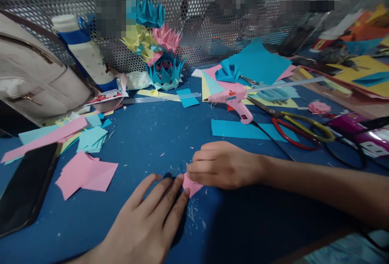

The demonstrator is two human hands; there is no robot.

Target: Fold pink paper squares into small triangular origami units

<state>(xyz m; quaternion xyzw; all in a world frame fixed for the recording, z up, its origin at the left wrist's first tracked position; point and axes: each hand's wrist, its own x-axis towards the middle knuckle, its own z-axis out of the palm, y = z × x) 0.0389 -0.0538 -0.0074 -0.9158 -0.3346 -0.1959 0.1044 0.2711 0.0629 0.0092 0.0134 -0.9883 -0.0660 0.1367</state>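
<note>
A small piece of pink paper (192, 187) lies on the blue table, partly covered by my hands. My left hand (154, 211) reaches in from below, its fingers stretched out and slightly spread, with fingertips on the paper's left edge. From the right comes my right hand (220, 166), fingers curled together and pressed on the paper's upper part; the fingertips and any fold beneath them are hidden. To the left lies a loose pile of pink paper squares (86, 174), with light blue squares (92, 138) just behind it.
A pink glue gun (232, 99) with a trailing cord rests beyond my right hand, near scissors (296, 128) and a blue paper strip (223, 129). Folded paper flowers (165, 71) stand by the perforated metal panel. A phone (27, 187), bottle (86, 53) and bag (39, 81) are left.
</note>
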